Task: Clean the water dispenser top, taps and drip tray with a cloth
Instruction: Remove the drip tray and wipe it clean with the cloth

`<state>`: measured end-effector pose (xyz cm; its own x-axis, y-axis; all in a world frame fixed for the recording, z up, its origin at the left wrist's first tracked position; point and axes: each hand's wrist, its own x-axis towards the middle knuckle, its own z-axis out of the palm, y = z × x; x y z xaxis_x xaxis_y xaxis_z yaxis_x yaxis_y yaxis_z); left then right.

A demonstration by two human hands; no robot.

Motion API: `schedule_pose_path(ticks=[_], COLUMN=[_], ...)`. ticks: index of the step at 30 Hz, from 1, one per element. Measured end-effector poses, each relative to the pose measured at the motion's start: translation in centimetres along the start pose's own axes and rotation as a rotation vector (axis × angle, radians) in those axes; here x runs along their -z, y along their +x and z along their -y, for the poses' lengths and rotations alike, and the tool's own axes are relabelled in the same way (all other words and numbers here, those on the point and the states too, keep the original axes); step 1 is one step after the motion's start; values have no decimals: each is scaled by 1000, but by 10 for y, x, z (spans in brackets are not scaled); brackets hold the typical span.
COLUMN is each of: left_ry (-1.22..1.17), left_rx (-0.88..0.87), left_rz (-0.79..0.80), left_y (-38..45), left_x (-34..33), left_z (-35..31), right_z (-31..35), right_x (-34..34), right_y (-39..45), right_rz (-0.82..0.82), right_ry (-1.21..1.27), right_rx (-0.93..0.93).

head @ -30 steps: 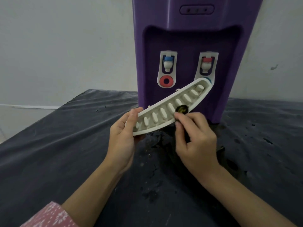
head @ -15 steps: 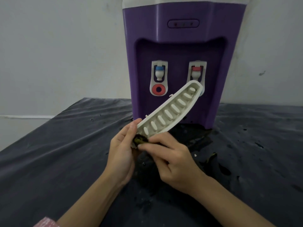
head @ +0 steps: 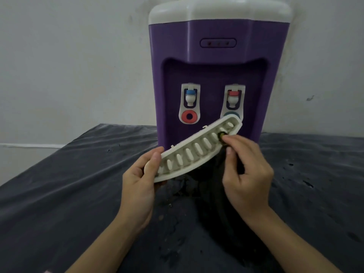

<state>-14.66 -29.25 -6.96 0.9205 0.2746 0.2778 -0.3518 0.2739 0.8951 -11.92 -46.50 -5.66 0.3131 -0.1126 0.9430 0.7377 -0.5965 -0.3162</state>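
Dark, rumpled sheeting covers the worktop (head: 59, 184) before a pale wall. At left, the left hand (head: 140, 182) grips the low end of the white slotted drip tray (head: 197, 152), held tilted in front of the purple water dispenser (head: 216, 75). At right, the right hand (head: 246, 170) pinches a small dark cloth (head: 222, 136) against the tray's raised end. Tray wiping seems underway; next, I judge, the cloth should run down the slots.
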Motion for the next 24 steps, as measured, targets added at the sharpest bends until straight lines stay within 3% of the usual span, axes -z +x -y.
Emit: schedule_pose_path(ticks=[4, 9, 14, 21, 24], left_ry=[125, 255, 303, 359, 417], left_rx=[-138, -241, -226, -227, -273], left_rz=[-71, -129, -148, -150, -122], left_y=[-5, -7, -6, -1, -1], left_x=[-5, -5, -3, 2, 3], left_z=[-6, -11, -13, -12, -9], right_z=[0, 7, 5, 4, 5], right_x=[1, -7, -5, -6, -9], right_y=[0, -12, -22, -26, -27], right_rz=[61, 339, 590, 690, 747], right_ry=[21, 61, -190, -101, 111], right_rx=[25, 186, 368, 317, 99])
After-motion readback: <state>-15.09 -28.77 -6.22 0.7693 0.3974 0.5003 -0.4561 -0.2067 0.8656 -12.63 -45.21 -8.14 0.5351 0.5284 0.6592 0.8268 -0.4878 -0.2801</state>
